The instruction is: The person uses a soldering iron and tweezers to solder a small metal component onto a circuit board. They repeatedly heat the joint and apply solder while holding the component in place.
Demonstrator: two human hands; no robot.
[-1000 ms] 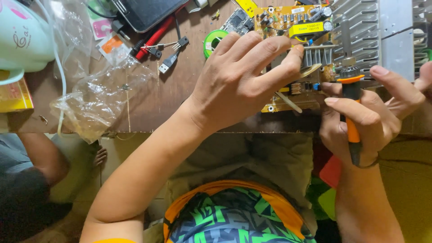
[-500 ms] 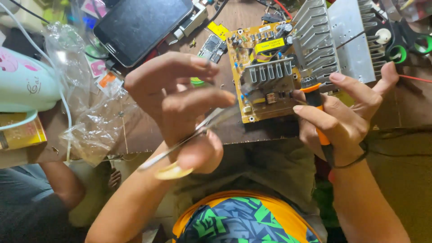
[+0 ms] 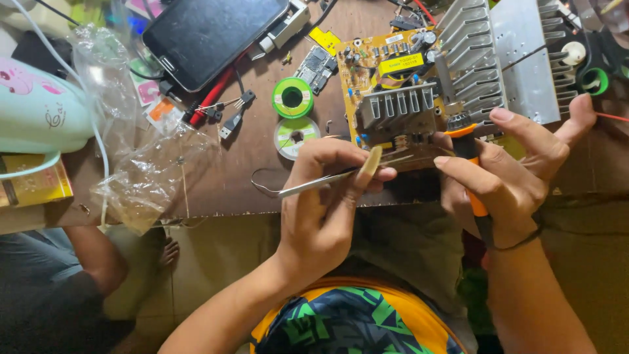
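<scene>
Yellow circuit board (image 3: 393, 85) with grey finned heatsink seen at bench (image 3: 229, 177) front edge. Metal tweezers (image 3: 327, 182) pinched in left hand (image 3: 324, 203), tips at board. Orange-collared soldering iron (image 3: 466, 147) gripped by right hand (image 3: 508, 177). Crumpled clear plastic bag (image 3: 151, 177) lay left, contents not discernible.

Left hand (image 3: 327, 196) now gripping tweezers (image 3: 327, 181)

Your forearms are bare, with no sleeves reaching the left hand (image 3: 321, 210) or the right hand (image 3: 508, 174). A thin dark band (image 3: 521, 242) circles your right wrist. Your shirt (image 3: 347, 321) has an orange-yellow collar and a green, black and blue pattern.
</scene>
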